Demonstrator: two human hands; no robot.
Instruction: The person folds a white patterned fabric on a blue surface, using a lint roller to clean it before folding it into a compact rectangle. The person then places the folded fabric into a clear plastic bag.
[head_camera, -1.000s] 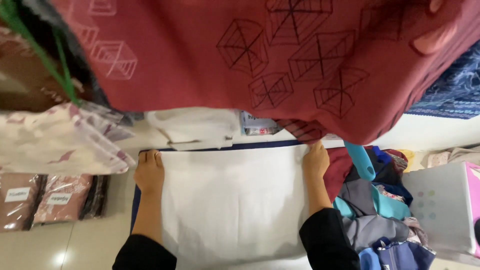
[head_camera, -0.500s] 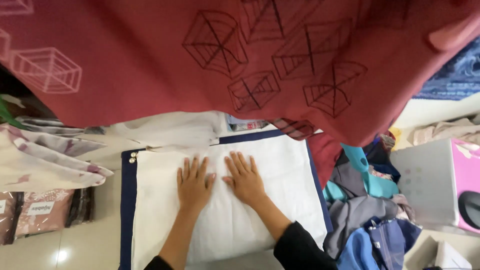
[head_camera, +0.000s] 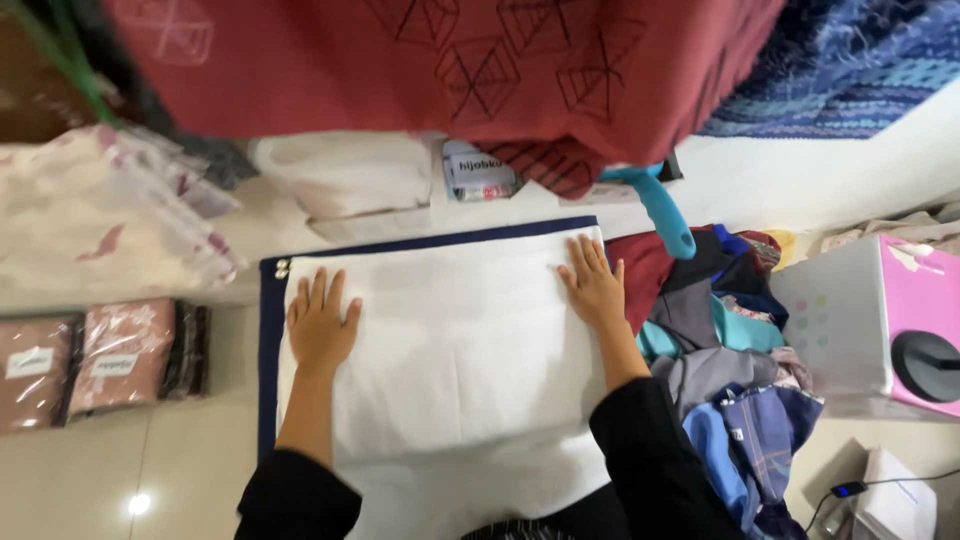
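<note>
Left hand (head_camera: 320, 325) and right hand (head_camera: 594, 285) press flat, fingers released, on white folded cloth (head_camera: 455, 350); pink packaged garments (head_camera: 90, 362) with white labels lie left.

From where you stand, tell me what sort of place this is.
Probably a clothing seller's packing or stock room: bagged folded garments lie on the floor, a heap of mixed clothes sits to the right, and both hands press a white cloth flat.

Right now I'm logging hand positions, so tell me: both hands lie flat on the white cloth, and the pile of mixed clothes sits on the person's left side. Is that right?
Not quite. The left hand and right hand do lie flat on the white cloth, but the pile of mixed clothes sits on the person's right side, not the left. The head view shows it.
</note>
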